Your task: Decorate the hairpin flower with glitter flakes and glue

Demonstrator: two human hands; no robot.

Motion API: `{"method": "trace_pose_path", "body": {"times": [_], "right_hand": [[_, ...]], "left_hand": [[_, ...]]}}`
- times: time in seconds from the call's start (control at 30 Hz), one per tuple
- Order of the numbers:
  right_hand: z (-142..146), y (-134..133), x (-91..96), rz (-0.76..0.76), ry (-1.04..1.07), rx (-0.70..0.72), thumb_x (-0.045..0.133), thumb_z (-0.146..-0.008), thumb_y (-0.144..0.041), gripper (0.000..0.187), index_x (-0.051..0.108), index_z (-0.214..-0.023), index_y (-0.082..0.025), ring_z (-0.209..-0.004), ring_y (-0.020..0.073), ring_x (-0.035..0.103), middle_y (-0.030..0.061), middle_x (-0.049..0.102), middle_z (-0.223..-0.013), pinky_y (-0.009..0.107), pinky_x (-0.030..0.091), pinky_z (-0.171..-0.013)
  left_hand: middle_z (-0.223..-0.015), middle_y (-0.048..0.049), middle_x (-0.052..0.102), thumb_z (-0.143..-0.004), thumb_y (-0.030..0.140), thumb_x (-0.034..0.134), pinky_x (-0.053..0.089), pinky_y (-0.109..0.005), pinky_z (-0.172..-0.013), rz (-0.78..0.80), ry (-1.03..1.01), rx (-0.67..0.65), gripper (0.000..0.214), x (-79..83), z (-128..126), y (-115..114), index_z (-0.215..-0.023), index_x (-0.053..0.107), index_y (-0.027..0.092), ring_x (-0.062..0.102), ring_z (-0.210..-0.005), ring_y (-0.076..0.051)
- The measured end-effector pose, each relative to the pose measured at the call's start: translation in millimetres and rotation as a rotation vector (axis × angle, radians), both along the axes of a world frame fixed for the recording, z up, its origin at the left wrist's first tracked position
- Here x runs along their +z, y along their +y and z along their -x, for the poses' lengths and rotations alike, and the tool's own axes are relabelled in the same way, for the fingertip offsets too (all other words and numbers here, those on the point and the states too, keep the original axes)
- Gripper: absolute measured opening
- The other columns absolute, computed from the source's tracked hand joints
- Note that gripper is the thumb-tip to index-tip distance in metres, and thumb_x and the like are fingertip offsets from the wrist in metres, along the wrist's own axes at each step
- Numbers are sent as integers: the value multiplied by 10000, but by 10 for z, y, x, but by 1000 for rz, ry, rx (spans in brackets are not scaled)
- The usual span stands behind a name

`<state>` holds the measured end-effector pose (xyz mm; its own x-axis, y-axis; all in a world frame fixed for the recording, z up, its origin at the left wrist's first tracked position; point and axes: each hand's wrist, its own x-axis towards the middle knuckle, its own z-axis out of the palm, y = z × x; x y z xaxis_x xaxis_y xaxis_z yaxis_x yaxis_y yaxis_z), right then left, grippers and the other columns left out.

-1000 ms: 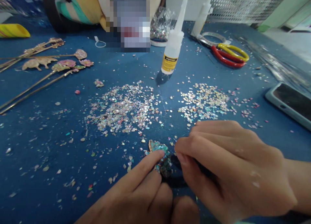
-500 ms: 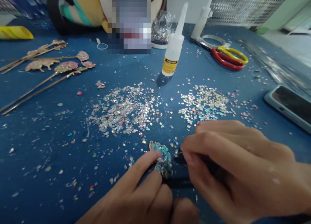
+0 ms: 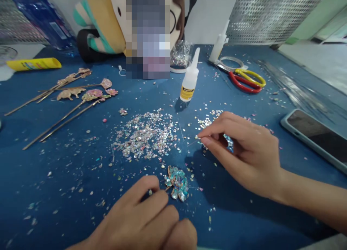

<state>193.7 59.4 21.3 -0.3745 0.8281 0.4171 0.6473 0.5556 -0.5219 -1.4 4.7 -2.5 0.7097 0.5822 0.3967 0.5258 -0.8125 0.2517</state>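
Observation:
A butterfly-like ornament (image 3: 177, 184), covered in teal and blue shiny flakes with a coppery edge, lies on the blue table just right of my left hand (image 3: 146, 214). The fingers of that hand are curled closed around the ornament's thin stem, most of which they hide. My right hand (image 3: 238, 149) is raised above the table, to the right of the ornament and apart from it. Thumb and forefinger pinch a thin needle-like stick (image 3: 193, 143) that points left. Beyond the ornament spreads a pile of pale iridescent flakes (image 3: 146, 134); a second pile (image 3: 210, 120) is partly behind my right hand.
A glue bottle (image 3: 189, 83) stands behind the piles, with another bottle (image 3: 219, 44) farther back. Scissors (image 3: 246, 82) with red and yellow handles lie beside a tape roll (image 3: 231, 62). At right is a phone (image 3: 317, 134); at left, several metal hairpins (image 3: 70, 114). A plush bag (image 3: 108, 22) stands behind.
My right hand has lifted away from the ornament, up toward the right-hand flake pile. My left forefinger has drawn back off the ornament's face to its stem. The camera view has shifted.

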Motion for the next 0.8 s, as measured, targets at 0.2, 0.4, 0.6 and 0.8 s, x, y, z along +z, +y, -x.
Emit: {"method": "trace_pose_path", "body": {"times": [0.2,0.4,0.6,0.8], "right_hand": [[-23,73,-28,11,36,44,533,-794,-88,91,602,-788,-147,-621,74,503,8,565,-697,198,391,-547],[-49,88,-18,26,37,95,508,-808,-79,106,591,-821,-143,-661,97,510,29,570,-726,228,421,-578],[-59,139,-42,38,23,168,459,-819,-77,146,593,-799,-132,-716,124,518,52,586,-754,260,432,-634],[-85,176,-59,54,-100,291,409,-789,-27,250,612,-860,-156,-712,141,529,31,634,-739,336,387,-714]], "left_hand": [[-478,62,439,-917,271,276,376,-211,-480,244,-175,202,319,233,72,212,-621,376,205,436,-422,-89],[-417,78,399,-910,373,282,282,-169,-299,548,-188,406,295,338,95,329,-698,406,209,412,-332,-80],[-473,68,383,-899,431,264,302,-192,-362,589,-172,453,323,331,116,394,-716,403,204,391,-384,-89],[-476,72,315,-873,505,276,248,-201,-371,665,-171,462,365,369,138,447,-695,385,205,324,-399,-91]]}}
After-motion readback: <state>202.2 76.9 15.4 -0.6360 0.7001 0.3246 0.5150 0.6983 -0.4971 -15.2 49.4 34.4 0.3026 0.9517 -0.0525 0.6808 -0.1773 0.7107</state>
